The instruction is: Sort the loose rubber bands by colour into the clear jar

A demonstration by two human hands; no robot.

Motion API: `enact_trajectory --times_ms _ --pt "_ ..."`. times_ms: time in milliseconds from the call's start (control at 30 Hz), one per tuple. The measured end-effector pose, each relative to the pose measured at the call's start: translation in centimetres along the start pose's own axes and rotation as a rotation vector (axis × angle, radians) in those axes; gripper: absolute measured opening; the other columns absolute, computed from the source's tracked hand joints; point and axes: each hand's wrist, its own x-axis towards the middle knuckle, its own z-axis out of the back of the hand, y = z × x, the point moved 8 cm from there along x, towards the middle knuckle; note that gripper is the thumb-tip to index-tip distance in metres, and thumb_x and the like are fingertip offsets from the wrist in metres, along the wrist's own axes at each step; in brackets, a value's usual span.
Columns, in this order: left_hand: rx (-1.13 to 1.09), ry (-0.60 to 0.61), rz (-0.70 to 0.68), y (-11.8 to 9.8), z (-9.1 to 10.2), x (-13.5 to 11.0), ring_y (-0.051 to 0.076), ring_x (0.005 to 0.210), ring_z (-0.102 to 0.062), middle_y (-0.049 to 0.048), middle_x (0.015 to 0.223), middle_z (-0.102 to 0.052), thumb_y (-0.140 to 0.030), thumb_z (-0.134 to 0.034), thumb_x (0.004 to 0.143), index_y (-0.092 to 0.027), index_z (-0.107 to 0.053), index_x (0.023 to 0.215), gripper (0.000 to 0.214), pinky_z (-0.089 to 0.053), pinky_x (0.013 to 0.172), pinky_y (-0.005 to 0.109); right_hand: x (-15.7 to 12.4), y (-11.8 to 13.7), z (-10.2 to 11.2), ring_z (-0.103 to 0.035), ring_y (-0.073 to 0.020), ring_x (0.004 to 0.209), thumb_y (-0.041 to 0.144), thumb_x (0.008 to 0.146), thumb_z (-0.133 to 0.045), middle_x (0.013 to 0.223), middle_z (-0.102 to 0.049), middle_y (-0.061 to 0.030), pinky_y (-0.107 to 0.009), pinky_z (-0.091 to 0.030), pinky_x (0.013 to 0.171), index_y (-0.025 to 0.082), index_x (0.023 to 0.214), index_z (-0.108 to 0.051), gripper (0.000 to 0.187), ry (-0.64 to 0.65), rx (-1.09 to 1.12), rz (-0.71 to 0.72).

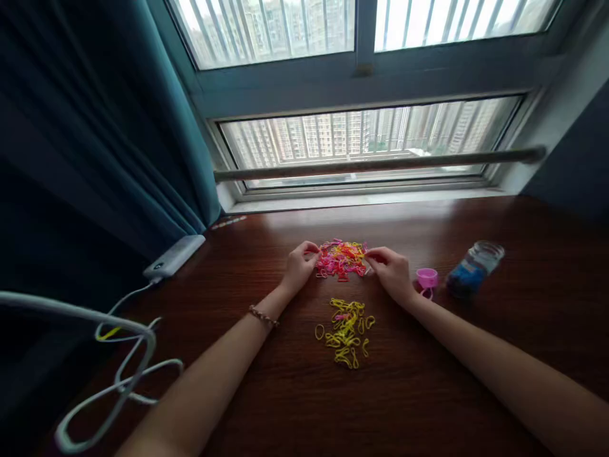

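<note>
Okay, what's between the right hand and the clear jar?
In the head view, a small pink cup-shaped piece lies between the right hand and the clear jar.

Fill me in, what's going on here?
A person's left hand and right hand are at opposite sides of a mixed-colour pile of small bands; whether either grips one is unclear. Nearer the person lies a mostly yellow pile. A pink cup-shaped piece and clear jar sit off to the right.

Surface open between forearms, nearside of yellow bands; pink cap, jar block right of right hand.
</note>
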Motion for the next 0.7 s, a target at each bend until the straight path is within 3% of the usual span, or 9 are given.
enact_trajectory --times_ms 200,467,600,700 --pt "0.069 0.013 -0.065 -0.6 -0.1 0.1 0.015 0.081 -0.055 0.0039 0.083 -0.057 -0.018 -0.048 0.079 -0.017 -0.064 0.085 0.017 -0.045 0.075 0.027 -0.1 0.3 -0.2 -0.061 -0.0188 0.07 0.03 0.077 -0.056 0.079 -0.067 -0.0045 -0.03 -0.047 0.067 0.018 0.081 -0.067 0.016 0.015 -0.002 -0.002" --pt "0.185 0.014 -0.142 -1.0 -0.2 0.1 0.014 0.079 -0.048 0.0021 0.079 -0.046 0.0 -0.04 0.073 -0.025 -0.067 0.094 0.042 -0.042 0.074 0.026 0.0 0.4 -0.3 -0.059 -0.0173 0.068 0.025 0.078 -0.055 0.076 -0.066 -0.004 -0.028 -0.046 0.064 0.017 0.08 -0.066 0.013 0.036 -0.004 0.001" --pt "0.174 -0.048 -0.125 -1.0 0.3 0.2 0.015 0.08 -0.051 0.0027 0.082 -0.052 -0.008 -0.042 0.079 -0.022 -0.059 0.107 0.035 -0.043 0.075 0.028 0.0 0.9 -0.3 -0.059 -0.0171 0.067 0.027 0.078 -0.057 0.077 -0.065 -0.0046 -0.028 -0.046 0.063 0.017 0.081 -0.066 0.014 0.055 0.037 0.004" --pt "0.142 -0.1 -0.077 -0.8 0.8 0.0 0.016 0.082 -0.055 0.0042 0.085 -0.058 -0.015 -0.049 0.079 -0.017 -0.059 0.095 0.019 -0.044 0.077 0.03 -0.7 3.1 -1.5 -0.059 -0.0164 0.068 0.027 0.078 -0.057 0.076 -0.065 -0.0046 -0.028 -0.046 0.064 0.017 0.08 -0.066 0.013 0.203 0.134 0.081"
